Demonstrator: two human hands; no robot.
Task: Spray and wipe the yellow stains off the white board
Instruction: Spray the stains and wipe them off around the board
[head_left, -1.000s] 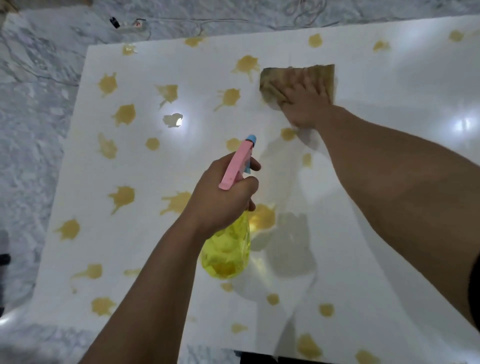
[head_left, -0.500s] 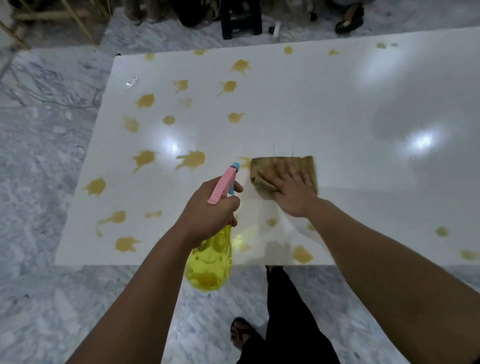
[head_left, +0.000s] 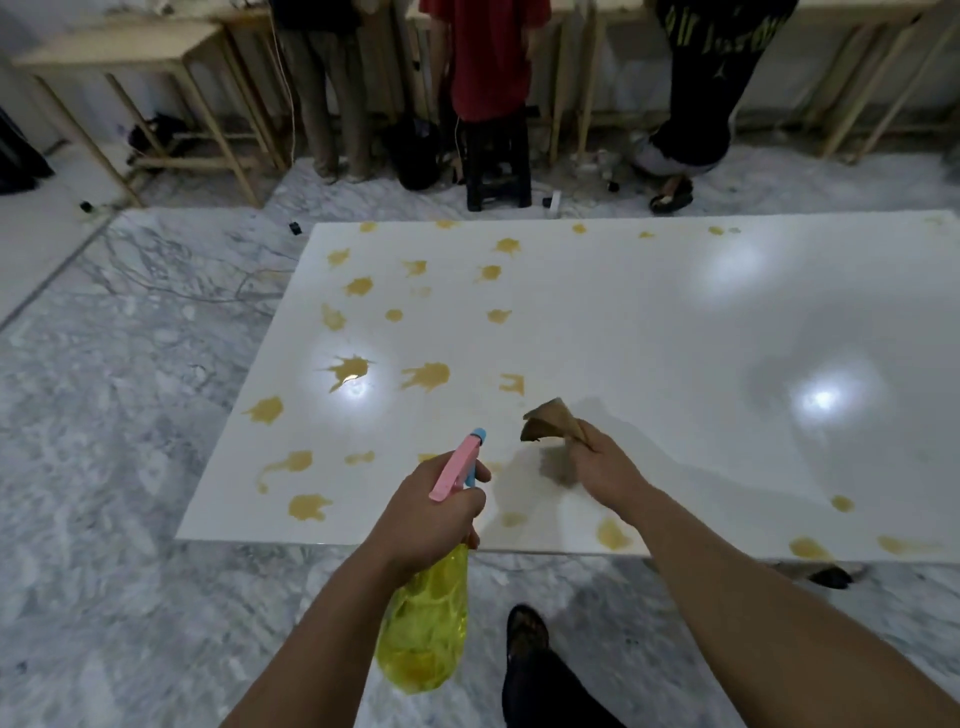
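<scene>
The white board (head_left: 649, 332) lies flat on the marble floor, with several yellow stains (head_left: 426, 375) on its left half and a few along its near edge. My left hand (head_left: 431, 512) grips a yellow spray bottle (head_left: 423, 629) by its pink trigger head, nozzle aimed at the board. My right hand (head_left: 605, 460) holds a crumpled brown cloth (head_left: 550, 422) lifted just above the board's near part. The right half of the board looks free of stains.
Marble floor (head_left: 130, 415) surrounds the board. Three people stand at the far side by wooden tables (head_left: 124, 57), with a black stool (head_left: 498, 161) between them. My own leg and foot (head_left: 530, 644) are at the board's near edge. Bright light glare sits on the board.
My right hand pulled the cloth back toward me across the board and lifted it off the surface, bunching it. The view drew back and rose, showing the whole board.
</scene>
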